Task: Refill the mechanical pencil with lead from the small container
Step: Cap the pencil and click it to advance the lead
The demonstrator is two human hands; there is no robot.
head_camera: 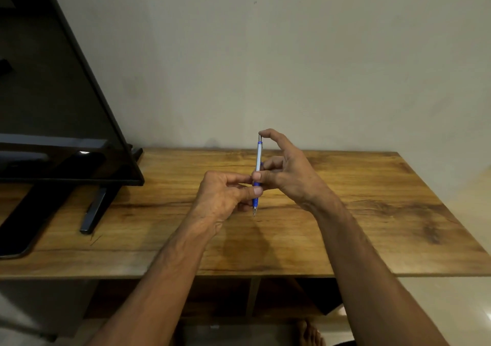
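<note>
A silver mechanical pencil [258, 157] with a blue grip stands upright above the wooden table [372, 213], tip pointing down. My left hand [223, 197] pinches its blue lower part between thumb and fingers. My right hand [287, 170] holds the barrel at mid-height with thumb and middle fingers, and its index finger rests on the top cap. The lead container is not visible; a bit of blue shows behind the barrel by my right fingers, and I cannot tell what it is.
A black flat screen [61, 106] on two dark feet [93, 213] stands on the table's left part. A plain wall [292, 53] rises behind the table. A bare foot [309, 333] shows on the floor below the table's front edge.
</note>
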